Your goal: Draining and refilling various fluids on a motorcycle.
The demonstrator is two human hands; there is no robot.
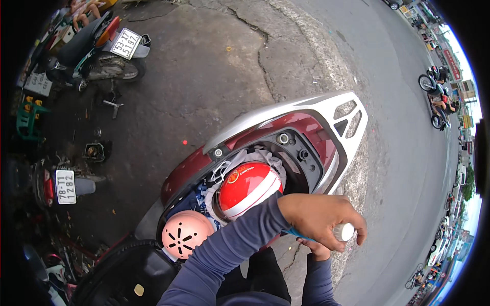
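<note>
My left hand [324, 219] reaches across to the right, its fingers curled around a bottle with a white cap [343, 232]. Most of the bottle is covered by that hand; a strip of blue [297, 233] shows below the wrist. Under it, my right hand [317, 250] is partly hidden, its fingers bent against the bottle's body. Left of my hands is the raised-seat storage well of a dark red scooter [186, 176]. Inside lie a red helmet with a white stripe [250, 188], a pink helmet with dark vents [185, 232] and crumpled grey cloth [260, 155].
The scooter's black seat [127, 275] is tipped up at lower left. Parked motorbikes [97, 56] and a green plastic stool [29, 120] stand on the left, near a seated person [84, 11]. On the right runs a road [403, 168] with a motorbike and riders [438, 97].
</note>
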